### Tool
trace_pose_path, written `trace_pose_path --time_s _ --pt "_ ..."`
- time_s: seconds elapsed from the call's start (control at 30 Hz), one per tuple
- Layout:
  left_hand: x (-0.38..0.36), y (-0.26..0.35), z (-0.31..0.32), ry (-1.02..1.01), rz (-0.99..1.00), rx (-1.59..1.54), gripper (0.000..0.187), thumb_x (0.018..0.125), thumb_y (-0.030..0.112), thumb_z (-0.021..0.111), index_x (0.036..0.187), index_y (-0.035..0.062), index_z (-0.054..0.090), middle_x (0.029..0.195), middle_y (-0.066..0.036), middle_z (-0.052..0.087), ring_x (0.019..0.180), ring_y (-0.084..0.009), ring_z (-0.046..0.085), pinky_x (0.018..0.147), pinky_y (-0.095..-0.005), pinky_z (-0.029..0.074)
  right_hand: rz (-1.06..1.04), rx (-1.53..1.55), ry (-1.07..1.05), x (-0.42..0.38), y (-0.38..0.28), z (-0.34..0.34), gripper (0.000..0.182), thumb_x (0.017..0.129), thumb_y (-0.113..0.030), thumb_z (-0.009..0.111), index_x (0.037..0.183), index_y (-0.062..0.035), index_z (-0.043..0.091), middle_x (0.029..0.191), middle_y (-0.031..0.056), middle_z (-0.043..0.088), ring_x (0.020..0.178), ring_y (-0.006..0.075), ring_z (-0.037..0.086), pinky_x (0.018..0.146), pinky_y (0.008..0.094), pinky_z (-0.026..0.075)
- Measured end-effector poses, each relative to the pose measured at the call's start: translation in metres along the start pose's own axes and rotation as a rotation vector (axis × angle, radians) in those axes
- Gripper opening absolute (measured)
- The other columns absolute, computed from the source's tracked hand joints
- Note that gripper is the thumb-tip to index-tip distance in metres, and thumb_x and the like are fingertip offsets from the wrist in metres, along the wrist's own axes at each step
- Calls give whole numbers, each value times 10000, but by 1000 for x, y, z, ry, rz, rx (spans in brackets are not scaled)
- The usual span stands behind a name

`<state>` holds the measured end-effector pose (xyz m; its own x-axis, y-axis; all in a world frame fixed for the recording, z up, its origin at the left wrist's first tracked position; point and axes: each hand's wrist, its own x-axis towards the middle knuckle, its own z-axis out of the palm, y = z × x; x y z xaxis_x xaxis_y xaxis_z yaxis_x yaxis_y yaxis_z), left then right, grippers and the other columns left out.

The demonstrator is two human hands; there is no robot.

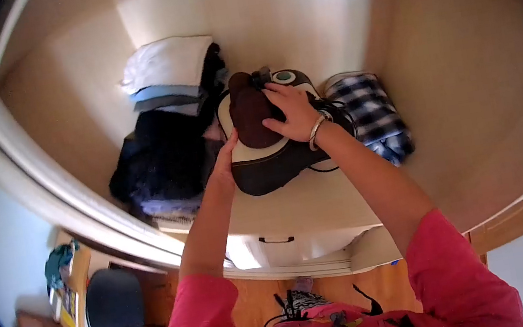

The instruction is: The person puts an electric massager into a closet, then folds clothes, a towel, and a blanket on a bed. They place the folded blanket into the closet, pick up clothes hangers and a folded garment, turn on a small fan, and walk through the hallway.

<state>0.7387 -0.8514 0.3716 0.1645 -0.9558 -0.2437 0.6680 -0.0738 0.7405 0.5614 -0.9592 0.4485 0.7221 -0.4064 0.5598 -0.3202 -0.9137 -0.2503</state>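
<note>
A bulky cushion-like device (263, 173) in black, cream and dark brown, with a round greenish disc (284, 77) at its far end, sits between my hands inside the wardrobe. My left hand (225, 157) holds its left side, thumb along the edge and the other fingers mostly hidden. Across its top lies my right hand (295, 114), fingers bent over the dark brown part (253, 114) near a small black fitting (260, 77). A black cord (339, 111) loops out on the right, beside my bangled wrist.
To the left are a stack of folded clothes (169, 62) and a black fuzzy garment (165, 152). Folded checked cloth (368, 107) lies at the right. Below the shelf is a drawer front with a dark handle (277, 239). A chair (115, 303) stands at lower left.
</note>
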Motion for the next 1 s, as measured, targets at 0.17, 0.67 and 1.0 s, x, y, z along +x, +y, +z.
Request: trace_pose_path --time_s 0.17,0.67,1.0 --pt "75 5 -18 274 -81 214 796 730 492 749 1343 70 466 1287 -113 547 1167 -281 512 966 -404 425 181 -95 -73 7 52 56 762 797 -442 610 1388 -28 367 1418 183 370 1275 348 364 1045 463 274" --pt "95 -11 57 195 1109 1756 676 758 331 722 1336 90 467 1396 -253 360 1292 -423 340 1051 -484 302 477 -11 154 -28 81 68 911 723 -424 670 1437 -40 255 1460 216 298 1371 357 241 1102 486 193" --pt "39 -50 71 433 1438 2109 677 863 468 571 1326 -10 451 1287 -238 506 1204 -419 433 1026 -507 322 749 691 31 -386 -113 -9 244 889 -236 593 1092 -116 655 994 115 679 889 260 654 784 356 523"
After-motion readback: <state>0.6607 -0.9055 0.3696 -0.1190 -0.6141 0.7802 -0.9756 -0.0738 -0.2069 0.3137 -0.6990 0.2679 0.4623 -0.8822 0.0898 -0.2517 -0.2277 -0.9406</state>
